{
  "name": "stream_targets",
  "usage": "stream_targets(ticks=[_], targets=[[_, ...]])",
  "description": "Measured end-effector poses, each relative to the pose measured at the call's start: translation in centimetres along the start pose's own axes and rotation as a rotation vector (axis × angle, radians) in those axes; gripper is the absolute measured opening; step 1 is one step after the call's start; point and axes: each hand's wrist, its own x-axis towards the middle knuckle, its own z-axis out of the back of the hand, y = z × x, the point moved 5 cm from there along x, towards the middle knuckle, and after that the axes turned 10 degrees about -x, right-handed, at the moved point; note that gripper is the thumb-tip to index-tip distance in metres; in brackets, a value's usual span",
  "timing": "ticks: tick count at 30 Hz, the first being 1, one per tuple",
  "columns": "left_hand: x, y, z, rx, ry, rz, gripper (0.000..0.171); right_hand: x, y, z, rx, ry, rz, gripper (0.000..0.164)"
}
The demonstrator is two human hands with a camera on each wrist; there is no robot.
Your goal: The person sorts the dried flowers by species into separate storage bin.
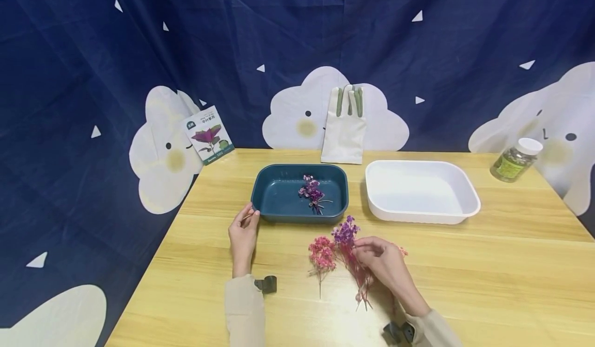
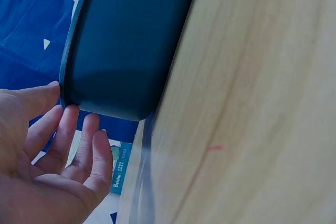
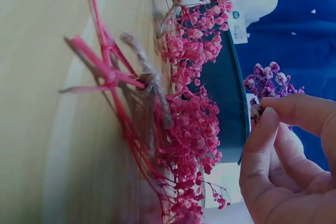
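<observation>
My left hand (image 1: 243,237) pinches the near left corner of a dark teal tray (image 1: 279,198) by its rim. In the left wrist view, thumb and fingertips meet at that rim. A sprig of purple dried flowers (image 1: 313,189) lies inside the tray. With thumb and forefinger, my right hand (image 1: 385,263) pinches another sprig of purple dried flowers (image 1: 345,231), just in front of the tray's near right corner. Below it lie bunches of pink dried flowers (image 3: 191,116) with bare stems, tied with twine (image 3: 149,80). One pink bunch (image 1: 322,254) lies apart to the left.
To the right of the teal tray stands a white tray (image 1: 420,217). A lidded jar (image 1: 515,161) is at the far right. Gloves (image 1: 345,130) and a plant picture packet (image 1: 210,136) lean at the back, against a blue cloud-patterned curtain (image 1: 297,21).
</observation>
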Motion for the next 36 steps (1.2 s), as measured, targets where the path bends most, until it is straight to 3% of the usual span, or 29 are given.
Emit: stream_targets(ticks=[19, 36], targets=[[0.0, 0.0, 0.1, 0.003, -0.009, 0.007, 0.037, 2.5, 2.3, -0.6, 0.024, 0.010, -0.016, 0.023], [-0.1, 0.2, 0.0, 0.007, -0.005, 0.001, 0.037, 5.7, 3.6, -1.1, 0.022, 0.007, 0.087, 0.023]])
